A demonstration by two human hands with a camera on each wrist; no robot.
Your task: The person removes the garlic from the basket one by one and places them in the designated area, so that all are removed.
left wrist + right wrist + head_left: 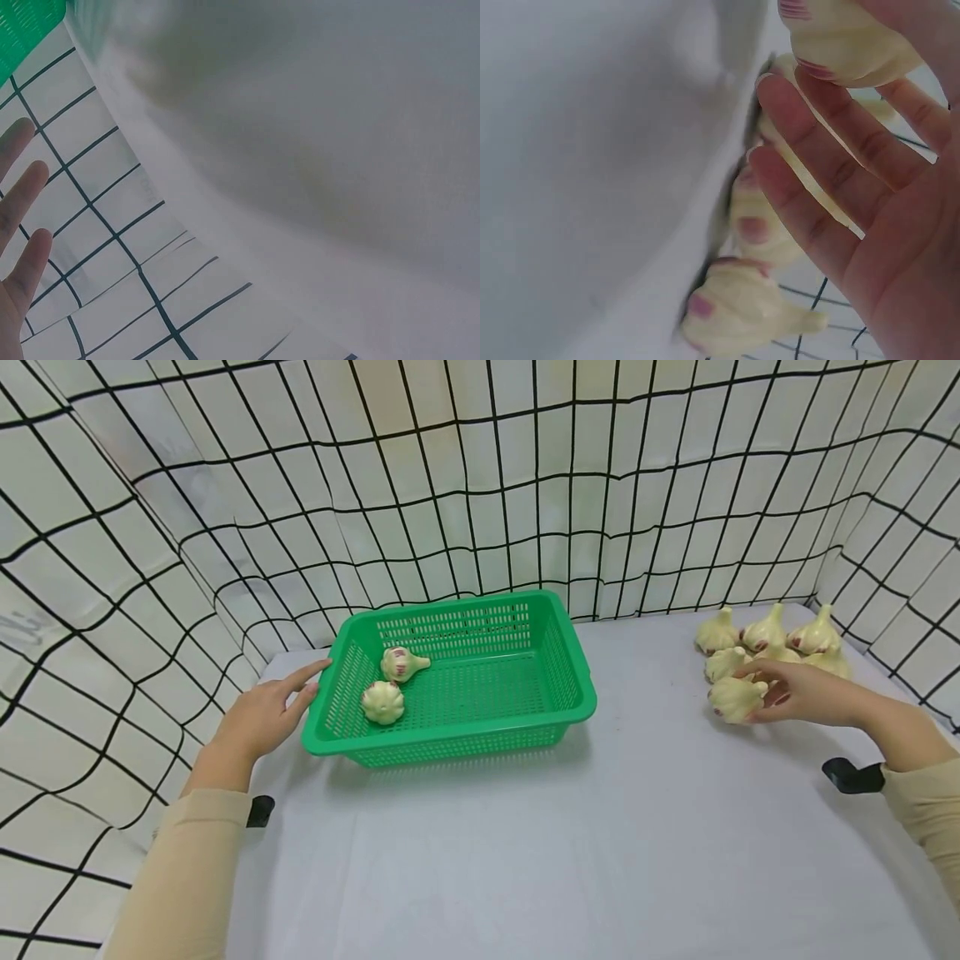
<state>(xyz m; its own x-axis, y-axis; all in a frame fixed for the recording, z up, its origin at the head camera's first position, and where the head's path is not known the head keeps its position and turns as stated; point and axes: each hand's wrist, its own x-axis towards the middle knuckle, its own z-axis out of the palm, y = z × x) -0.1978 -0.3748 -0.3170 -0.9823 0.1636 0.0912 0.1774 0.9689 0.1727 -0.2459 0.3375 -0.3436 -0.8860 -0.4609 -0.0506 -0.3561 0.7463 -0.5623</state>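
Observation:
My right hand [798,693] pinches a garlic bulb [737,700] between thumb and fingers, in front of a cluster of garlic bulbs [765,631] at the back right. In the right wrist view the held bulb [847,41] shows purple streaks, and the lower fingers extend free of it. At the left, my left hand [258,714] has its fingertips at the left rim of a green basket [457,739]. Inside the basket, toward its left end, lie two garlic bulbs [382,702]. The left wrist view catches only relaxed, spread fingers [26,195] and a corner of the basket.
A white-covered table [480,860] carries everything. Black netting [495,502] over white sheeting rises along the back and both sides, close behind the basket and the bulb cluster. Dark objects [852,775] sit by each wrist.

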